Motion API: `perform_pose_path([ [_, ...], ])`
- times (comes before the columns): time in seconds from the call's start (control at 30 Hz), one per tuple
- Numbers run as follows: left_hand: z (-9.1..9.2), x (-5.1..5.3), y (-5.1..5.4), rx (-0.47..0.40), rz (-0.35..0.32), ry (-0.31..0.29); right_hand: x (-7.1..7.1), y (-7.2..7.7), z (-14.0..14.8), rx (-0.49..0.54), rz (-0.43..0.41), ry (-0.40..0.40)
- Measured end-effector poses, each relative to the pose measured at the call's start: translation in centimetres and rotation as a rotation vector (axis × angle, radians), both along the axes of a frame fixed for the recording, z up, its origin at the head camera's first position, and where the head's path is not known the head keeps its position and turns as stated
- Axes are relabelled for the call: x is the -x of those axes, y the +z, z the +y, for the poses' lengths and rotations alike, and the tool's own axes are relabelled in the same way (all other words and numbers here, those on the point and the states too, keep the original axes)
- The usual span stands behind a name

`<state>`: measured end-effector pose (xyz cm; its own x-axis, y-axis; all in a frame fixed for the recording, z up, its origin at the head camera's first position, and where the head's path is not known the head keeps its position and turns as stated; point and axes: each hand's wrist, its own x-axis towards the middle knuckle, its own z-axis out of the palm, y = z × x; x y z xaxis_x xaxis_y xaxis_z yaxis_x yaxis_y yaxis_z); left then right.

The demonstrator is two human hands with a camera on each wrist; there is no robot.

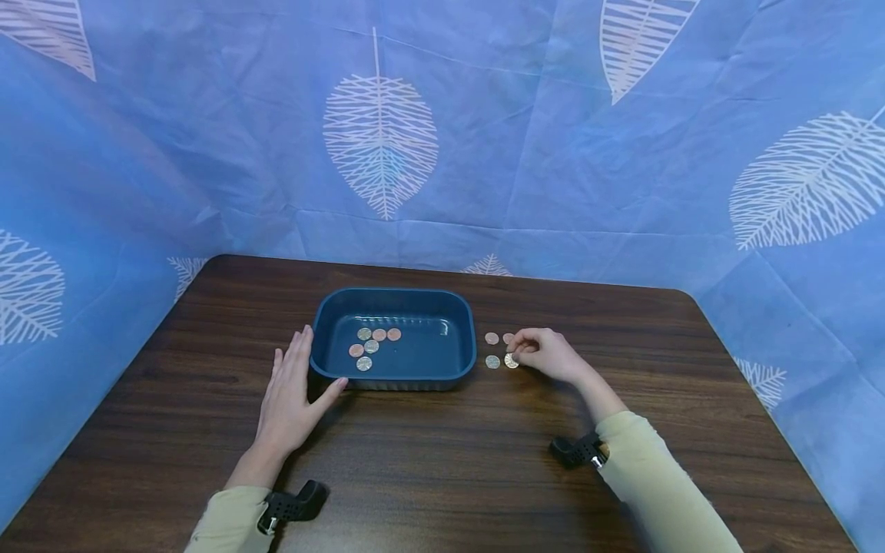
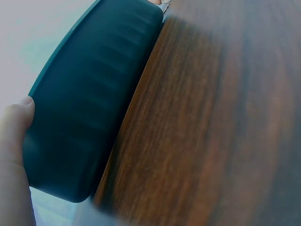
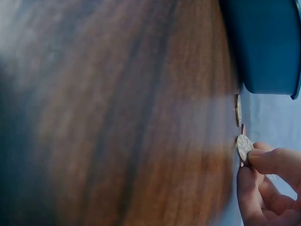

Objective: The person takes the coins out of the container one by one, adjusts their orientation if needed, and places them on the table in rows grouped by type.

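Note:
A blue tray [image 1: 408, 378] stands on the table with several silver and copper coins inside, one of them a silver coin [image 1: 364, 363]. My left hand [image 1: 286, 415] rests against its front left corner, fingers straight along the left end and thumb [image 2: 19, 113] on the front rim. Right of the tray, my right hand [image 1: 553, 357] pinches a silver coin [image 3: 244, 149] between thumb and finger, the coin tilted just at the table. Beside it lie a silver coin [image 1: 492, 362], a copper coin [image 1: 492, 338] and another copper coin [image 1: 508, 338] partly behind the fingers.
The dark wooden table [image 1: 442, 468] extends in front of the tray and to both sides. A blue cloth [image 1: 484, 153] with white leaf prints hangs behind and beside it. Each wrist carries a black camera, the left one [image 1: 297, 503] low over the table.

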<state>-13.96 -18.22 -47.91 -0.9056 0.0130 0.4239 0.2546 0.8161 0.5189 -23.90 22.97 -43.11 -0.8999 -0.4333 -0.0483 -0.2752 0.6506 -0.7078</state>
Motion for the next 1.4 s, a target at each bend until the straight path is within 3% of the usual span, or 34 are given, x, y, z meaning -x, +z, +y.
perform_pose_path([
  [0.27,0.1,0.0,0.1,-0.006,-0.007,0.000,-0.1,-0.3,-0.2,-0.053,0.054,0.002],
  [1.07,0.1,0.0,0.2,-0.013,-0.002,-0.007,0.1,-0.2,-0.5,-0.097,0.053,-0.004],
  [1.4,0.1,-0.1,0.0,-0.012,-0.005,-0.005,0.4,1.6,-1.6,-0.042,0.104,-0.028],
])
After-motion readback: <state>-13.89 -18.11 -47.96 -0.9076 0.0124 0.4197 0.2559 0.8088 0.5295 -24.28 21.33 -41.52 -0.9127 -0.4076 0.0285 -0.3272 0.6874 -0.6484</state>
